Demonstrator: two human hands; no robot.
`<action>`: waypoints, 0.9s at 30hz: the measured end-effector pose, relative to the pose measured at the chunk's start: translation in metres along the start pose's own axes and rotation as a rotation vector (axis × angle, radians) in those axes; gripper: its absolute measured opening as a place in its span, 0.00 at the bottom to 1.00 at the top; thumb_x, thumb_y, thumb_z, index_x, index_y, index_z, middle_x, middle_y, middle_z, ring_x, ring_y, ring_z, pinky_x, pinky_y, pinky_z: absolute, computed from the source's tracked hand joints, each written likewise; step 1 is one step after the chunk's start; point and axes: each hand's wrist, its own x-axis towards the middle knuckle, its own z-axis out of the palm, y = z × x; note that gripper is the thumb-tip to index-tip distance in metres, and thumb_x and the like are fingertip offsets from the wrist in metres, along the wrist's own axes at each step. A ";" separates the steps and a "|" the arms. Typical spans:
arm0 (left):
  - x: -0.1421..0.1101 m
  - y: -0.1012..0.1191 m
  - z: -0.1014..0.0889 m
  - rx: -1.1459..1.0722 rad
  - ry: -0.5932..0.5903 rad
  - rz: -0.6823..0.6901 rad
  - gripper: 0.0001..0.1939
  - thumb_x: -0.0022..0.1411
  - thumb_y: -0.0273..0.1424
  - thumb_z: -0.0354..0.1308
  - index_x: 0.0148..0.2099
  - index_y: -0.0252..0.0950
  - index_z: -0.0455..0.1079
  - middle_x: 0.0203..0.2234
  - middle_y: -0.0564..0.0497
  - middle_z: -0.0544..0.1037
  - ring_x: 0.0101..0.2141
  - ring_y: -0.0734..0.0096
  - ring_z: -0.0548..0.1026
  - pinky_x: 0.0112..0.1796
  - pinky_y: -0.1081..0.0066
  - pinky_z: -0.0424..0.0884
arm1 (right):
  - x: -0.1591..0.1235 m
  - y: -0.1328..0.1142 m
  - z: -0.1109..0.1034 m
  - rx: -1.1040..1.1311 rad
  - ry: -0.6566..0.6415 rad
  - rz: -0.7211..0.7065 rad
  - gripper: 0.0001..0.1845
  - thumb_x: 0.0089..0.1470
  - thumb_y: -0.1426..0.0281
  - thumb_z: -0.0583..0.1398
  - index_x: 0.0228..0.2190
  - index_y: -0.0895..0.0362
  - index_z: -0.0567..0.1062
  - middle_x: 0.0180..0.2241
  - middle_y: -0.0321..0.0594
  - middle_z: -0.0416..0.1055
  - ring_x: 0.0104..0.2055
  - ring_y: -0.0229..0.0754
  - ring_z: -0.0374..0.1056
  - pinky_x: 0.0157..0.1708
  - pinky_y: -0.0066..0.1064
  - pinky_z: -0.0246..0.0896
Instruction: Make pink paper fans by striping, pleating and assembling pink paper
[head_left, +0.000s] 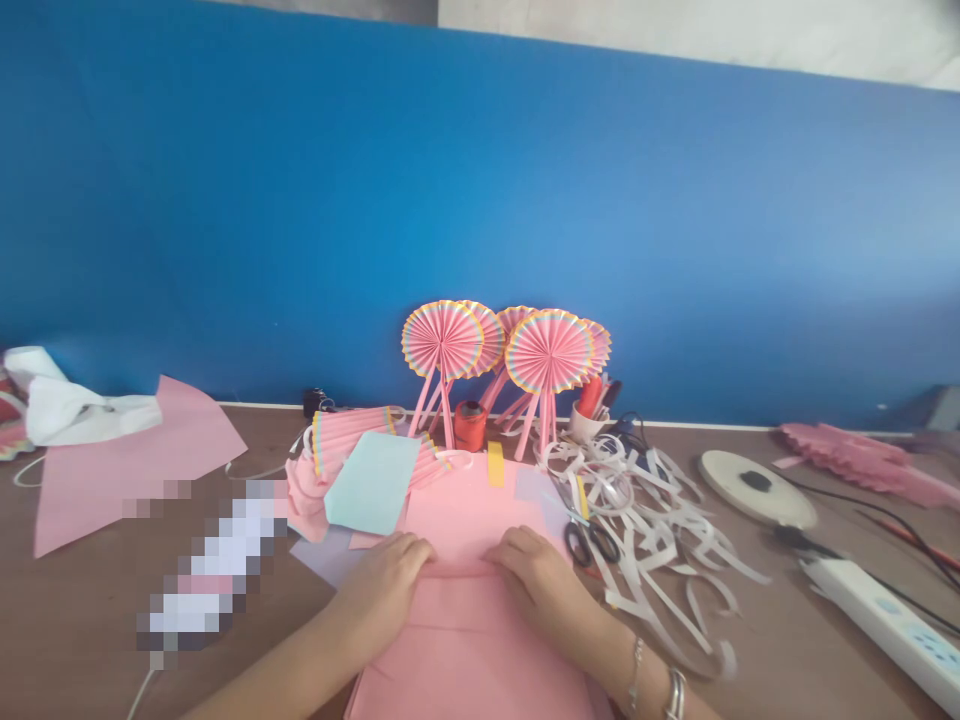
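Pink paper (pixel 480 665) lies in front of me with a raised crease running across it. My left hand (pixel 390 580) is closed on the left end of that crease, thumb and fingers pressed together. At its right end, my right hand (pixel 531 575) pinches the paper the same way; two bracelets circle that wrist. Just beyond the hands are a pale blue sheet (pixel 375 483), a short yellow strip (pixel 496 465) and black-handled scissors (pixel 592 543). The undersides of the fingers are hidden.
Several round pink paper fans (pixel 550 350) stand against the blue partition (pixel 300 200). Right of the paper sprawl curled white strips (pixel 660 540). Farther right are a cream disc (pixel 757 488) and a power strip (pixel 889 630). A pink sheet (pixel 112 480) lies left.
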 end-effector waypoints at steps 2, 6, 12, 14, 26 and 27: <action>0.001 0.001 -0.001 -0.016 0.005 -0.022 0.15 0.60 0.18 0.42 0.40 0.37 0.68 0.35 0.50 0.75 0.39 0.66 0.72 0.38 0.69 0.65 | 0.001 0.000 0.000 0.035 0.003 0.031 0.20 0.52 0.83 0.49 0.39 0.56 0.75 0.34 0.43 0.68 0.39 0.43 0.62 0.39 0.34 0.60; 0.002 -0.002 0.002 -0.025 0.017 -0.036 0.15 0.60 0.19 0.43 0.40 0.38 0.67 0.34 0.50 0.74 0.38 0.66 0.72 0.38 0.69 0.65 | 0.003 -0.001 0.000 0.076 0.001 0.069 0.22 0.50 0.84 0.49 0.40 0.56 0.76 0.34 0.43 0.68 0.40 0.43 0.63 0.40 0.33 0.60; 0.003 -0.009 0.005 -0.047 0.036 -0.044 0.16 0.63 0.22 0.42 0.42 0.39 0.70 0.35 0.49 0.72 0.38 0.67 0.72 0.38 0.69 0.67 | 0.006 -0.001 0.004 0.081 0.069 0.083 0.15 0.53 0.82 0.48 0.36 0.57 0.71 0.33 0.42 0.68 0.38 0.43 0.63 0.39 0.34 0.59; 0.004 -0.010 0.006 -0.050 0.042 -0.035 0.17 0.63 0.22 0.41 0.42 0.40 0.70 0.35 0.49 0.71 0.37 0.68 0.72 0.38 0.70 0.67 | 0.007 -0.001 0.005 0.064 0.098 0.102 0.12 0.53 0.82 0.49 0.32 0.57 0.69 0.31 0.41 0.67 0.35 0.43 0.63 0.35 0.33 0.58; 0.002 -0.008 0.012 0.178 0.046 0.026 0.21 0.60 0.16 0.42 0.45 0.41 0.69 0.34 0.50 0.67 0.37 0.67 0.67 0.36 0.70 0.61 | 0.015 0.000 0.002 0.082 0.082 0.234 0.09 0.44 0.82 0.52 0.22 0.57 0.64 0.24 0.35 0.63 0.28 0.39 0.60 0.29 0.29 0.53; 0.002 -0.007 0.011 0.244 0.061 0.064 0.22 0.60 0.16 0.43 0.47 0.43 0.68 0.36 0.50 0.67 0.38 0.65 0.66 0.37 0.68 0.61 | 0.016 0.000 0.003 0.085 0.084 0.243 0.09 0.44 0.82 0.52 0.23 0.57 0.64 0.24 0.35 0.63 0.28 0.38 0.60 0.29 0.28 0.53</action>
